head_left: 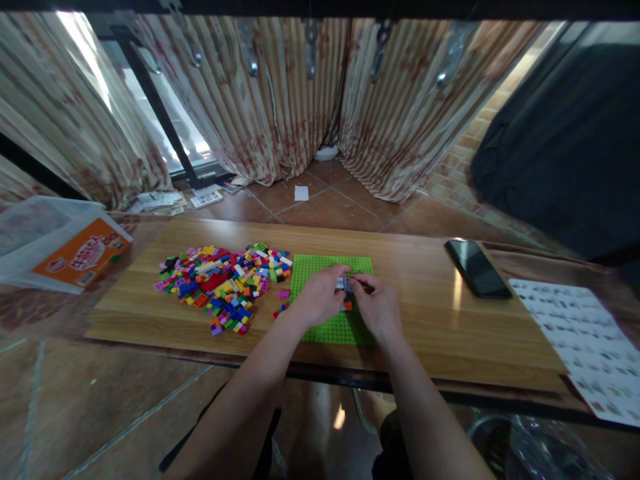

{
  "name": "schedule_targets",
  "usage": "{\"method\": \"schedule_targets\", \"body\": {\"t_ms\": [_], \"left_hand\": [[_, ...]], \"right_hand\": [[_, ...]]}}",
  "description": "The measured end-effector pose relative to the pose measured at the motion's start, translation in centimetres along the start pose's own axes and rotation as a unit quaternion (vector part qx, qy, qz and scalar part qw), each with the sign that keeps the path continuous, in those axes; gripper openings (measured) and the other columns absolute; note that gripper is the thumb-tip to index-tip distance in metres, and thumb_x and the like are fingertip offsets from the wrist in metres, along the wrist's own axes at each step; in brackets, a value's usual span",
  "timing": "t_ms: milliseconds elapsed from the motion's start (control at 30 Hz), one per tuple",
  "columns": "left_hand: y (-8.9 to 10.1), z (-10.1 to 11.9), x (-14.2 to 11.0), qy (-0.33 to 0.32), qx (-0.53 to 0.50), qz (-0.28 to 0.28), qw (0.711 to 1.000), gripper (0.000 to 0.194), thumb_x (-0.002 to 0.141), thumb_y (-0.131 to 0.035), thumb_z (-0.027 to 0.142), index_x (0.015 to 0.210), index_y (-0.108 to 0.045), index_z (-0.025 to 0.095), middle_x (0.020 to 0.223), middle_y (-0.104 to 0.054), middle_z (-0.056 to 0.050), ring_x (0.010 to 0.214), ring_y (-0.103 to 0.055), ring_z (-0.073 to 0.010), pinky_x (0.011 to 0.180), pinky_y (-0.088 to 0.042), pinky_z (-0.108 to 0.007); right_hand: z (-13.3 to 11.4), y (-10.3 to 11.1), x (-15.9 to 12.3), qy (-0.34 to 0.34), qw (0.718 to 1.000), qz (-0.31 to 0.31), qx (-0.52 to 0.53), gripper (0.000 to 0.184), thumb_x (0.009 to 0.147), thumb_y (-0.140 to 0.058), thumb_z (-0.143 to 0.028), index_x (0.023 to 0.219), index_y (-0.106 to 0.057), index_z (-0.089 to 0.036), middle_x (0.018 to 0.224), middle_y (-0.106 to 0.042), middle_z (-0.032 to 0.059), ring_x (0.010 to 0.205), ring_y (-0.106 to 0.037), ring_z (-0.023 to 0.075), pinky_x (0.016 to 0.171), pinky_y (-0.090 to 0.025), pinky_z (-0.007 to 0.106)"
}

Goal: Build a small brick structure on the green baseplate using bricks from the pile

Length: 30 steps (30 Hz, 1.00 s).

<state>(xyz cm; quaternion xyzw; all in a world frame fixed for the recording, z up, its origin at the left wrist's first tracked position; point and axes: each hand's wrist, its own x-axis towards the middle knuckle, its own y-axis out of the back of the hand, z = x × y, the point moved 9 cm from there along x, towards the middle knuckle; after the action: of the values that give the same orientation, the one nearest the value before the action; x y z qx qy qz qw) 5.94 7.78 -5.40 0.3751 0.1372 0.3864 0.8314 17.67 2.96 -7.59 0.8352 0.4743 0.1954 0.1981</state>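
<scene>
A green studded baseplate [315, 331] lies on the wooden table. Over its middle, my left hand [324, 293] and my right hand [377, 303] meet around a small group of white and grey-blue toy bricks [343, 283]. The fingers of both hands are closed on these bricks from either side. Just below them, an orange brick [347, 307] shows on the plate. My fingers hide part of the bricks, so how they join the plate cannot be made out. Left of the plate spreads a pile of mixed coloured bricks [220, 280], with a loose pink brick [283, 294] near the plate's edge.
At the far left stands a clear plastic box [55, 220] with an orange label. A black phone [477, 269] lies on the right of the table [425, 267]. Beside it, a printed picture sheet [575, 333] reaches the right edge. Curtains [280, 100] hang behind.
</scene>
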Motion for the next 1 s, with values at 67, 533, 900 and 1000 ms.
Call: {"method": "schedule_targets", "body": {"t_ms": [67,533,900,1000], "left_hand": [[0.0,0.2,0.0,-0.003,0.000,-0.001,1.000,0.046,0.080,-0.054,0.009,0.125,-0.057,0.015,0.121,-0.069,-0.011,0.113,-0.064,-0.0251,0.100,-0.050,-0.038],[-0.3,0.2,0.1,-0.026,-0.026,0.010,0.999,0.044,0.078,-0.052,0.005,0.120,-0.058,0.016,0.114,-0.070,-0.010,0.104,-0.066,-0.0221,0.096,-0.051,-0.037],[-0.3,0.7,-0.1,-0.024,0.011,0.000,1.000,0.043,0.079,-0.049,0.005,0.120,-0.057,0.014,0.110,-0.070,-0.012,0.103,-0.065,-0.0242,0.095,-0.052,-0.039],[-0.4,0.7,-0.1,-0.032,0.025,0.002,0.999,0.044,0.079,-0.048,0.005,0.122,-0.056,0.012,0.113,-0.069,-0.014,0.106,-0.064,-0.0254,0.097,-0.051,-0.040]], "right_hand": [[-0.1,0.0,0.0,-0.004,1.000,0.003,-0.003,0.024,0.084,-0.057,-0.038,0.086,-0.077,-0.024,0.090,-0.077,0.0062,0.079,-0.069,0.0242,0.078,-0.052,0.039],[0.0,-0.3,0.0,-0.005,1.000,-0.007,-0.005,0.026,0.084,-0.055,-0.035,0.090,-0.078,-0.024,0.087,-0.078,0.0025,0.076,-0.068,0.0208,0.077,-0.052,0.033],[-0.7,-0.2,-0.1,0.018,0.996,-0.021,-0.084,0.028,0.089,-0.052,-0.032,0.095,-0.077,-0.024,0.089,-0.077,0.0041,0.078,-0.068,0.0206,0.075,-0.049,0.032],[-0.9,-0.2,-0.3,0.025,0.996,-0.015,-0.080,0.028,0.089,-0.051,-0.032,0.093,-0.077,-0.023,0.090,-0.077,0.0046,0.078,-0.068,0.0204,0.076,-0.049,0.032]]}}
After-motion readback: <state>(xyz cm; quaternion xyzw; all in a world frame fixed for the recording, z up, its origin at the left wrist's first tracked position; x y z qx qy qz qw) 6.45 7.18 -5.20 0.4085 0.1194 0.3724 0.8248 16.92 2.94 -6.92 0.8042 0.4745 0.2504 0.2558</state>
